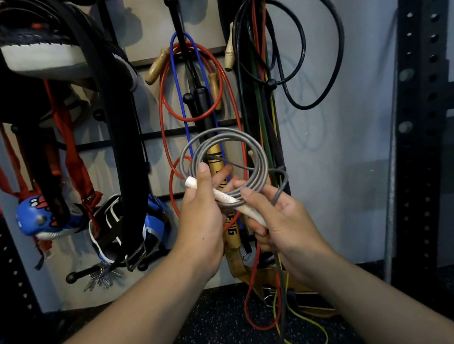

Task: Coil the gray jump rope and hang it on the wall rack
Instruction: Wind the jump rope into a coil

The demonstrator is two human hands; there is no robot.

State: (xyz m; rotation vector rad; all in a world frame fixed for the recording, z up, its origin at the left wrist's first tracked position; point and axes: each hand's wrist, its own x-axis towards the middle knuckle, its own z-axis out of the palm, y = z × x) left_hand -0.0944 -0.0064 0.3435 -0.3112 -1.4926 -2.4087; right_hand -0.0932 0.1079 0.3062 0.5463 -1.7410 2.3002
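Gray jump rope [224, 150]: wound into several loops, held upright in the air just in front of the wall rack [149, 135], between the two hands. One loose strand runs off the coil, passes over the right hand and drops toward the floor.
White handle [223, 197]: lies slanted across the bottom of the coil, one end high on the left, the other low in the right palm.
Left hand [200, 213]: palm turned inward, thumb up against the coil, fingers curled round the upper part of the white handle and the loops, clamping them together.
Right hand [279, 221]: palm up and turned toward the person, fingers curled round the lower end of the white handle, thumb laid over the rope strands.
Forearms: both bare, reaching in from the lower corners and meeting at the coil.
Behind the coil: a red rope [201, 67] and a blue rope [178, 95] hang from a black peg [188, 97], with wooden handles [155, 68] beside them; a tan strap [230, 219] with black lettering hangs directly behind the hands.
Right of the coil: a black rope [319, 46] looped high, and green and yellow bands hanging down to the floor.
Left side: black belts [122, 130], red straps, a blue glove [38, 218], keys [102, 278] on a peg.
Far right: black perforated steel upright [425, 133].
Floor: dark speckled rubber [216, 321].
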